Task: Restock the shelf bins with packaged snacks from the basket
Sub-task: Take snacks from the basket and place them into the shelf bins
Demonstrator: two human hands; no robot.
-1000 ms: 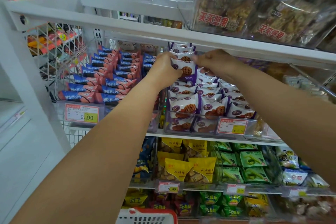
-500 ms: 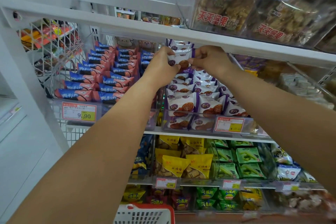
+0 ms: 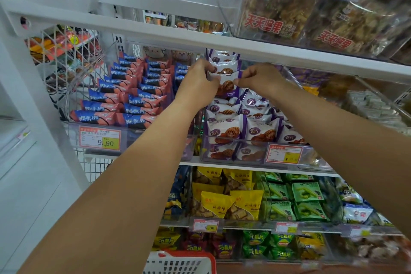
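Observation:
Both my hands reach into the clear shelf bin point(image 3: 224, 158) of purple-and-white cookie packets. My left hand point(image 3: 198, 83) grips the left edge of one purple-and-white packet point(image 3: 226, 83) and my right hand point(image 3: 259, 79) pinches its right edge. The packet stands upright at the back of the row, just under the upper shelf rail. More of the same packets point(image 3: 229, 128) fill the bin in front of it. The white and red basket point(image 3: 180, 262) shows at the bottom edge; its contents are hidden.
A bin of blue-and-pink packets point(image 3: 133, 98) sits to the left. The white shelf rail point(image 3: 222, 44) runs close above my hands. Yellow packets point(image 3: 224, 204) and green packets point(image 3: 300, 198) fill the lower shelf. Nut bars point(image 3: 311, 18) fill the bin above.
My hands have shifted the held packet slightly down and forward in the row; the view has moved a little.

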